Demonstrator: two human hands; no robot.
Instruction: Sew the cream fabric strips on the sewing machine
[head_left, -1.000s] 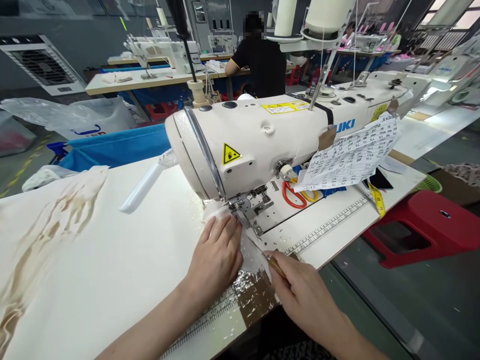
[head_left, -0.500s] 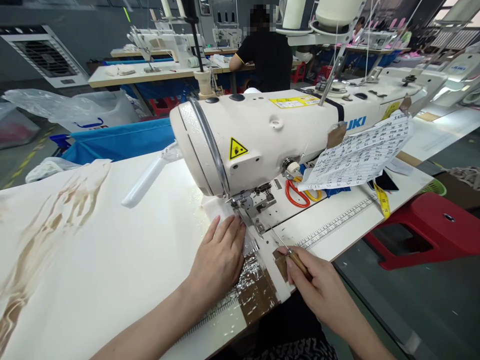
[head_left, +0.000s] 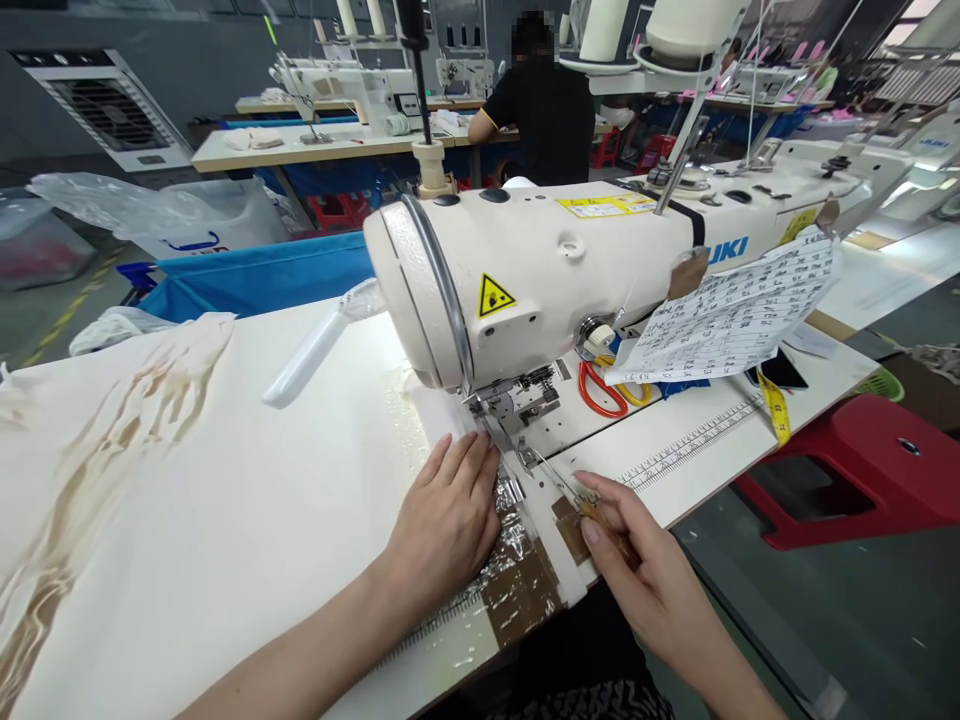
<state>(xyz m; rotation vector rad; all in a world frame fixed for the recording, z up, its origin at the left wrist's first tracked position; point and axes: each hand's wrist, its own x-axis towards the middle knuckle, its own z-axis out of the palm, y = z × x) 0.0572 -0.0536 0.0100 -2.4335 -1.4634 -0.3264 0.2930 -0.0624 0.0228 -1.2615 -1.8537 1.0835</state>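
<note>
At far left, a heap of cream fabric (head_left: pixel 127 430) runs out of view at the edge. The left hand (head_left: pixel 450 505) lies palm down, fingers stretched and close together; whether it grips anything underneath cannot be told. Its fingertips partly cover white cloth (head_left: pixel 437 410) beside the foot of the sewing machine (head_left: pixel 517 270), whose head hides the cloth's far end. A white strip (head_left: pixel 553 550) runs to the table's front edge; its join to the cloth is hidden. The right hand (head_left: pixel 634 550) pinches a wooden-handled awl (head_left: pixel 591 510), fingers covering much of the handle; its tip blurs near a metal guide. A handwritten sheet (head_left: pixel 727 315) partly hides the red scissors (head_left: pixel 600 395).
</note>
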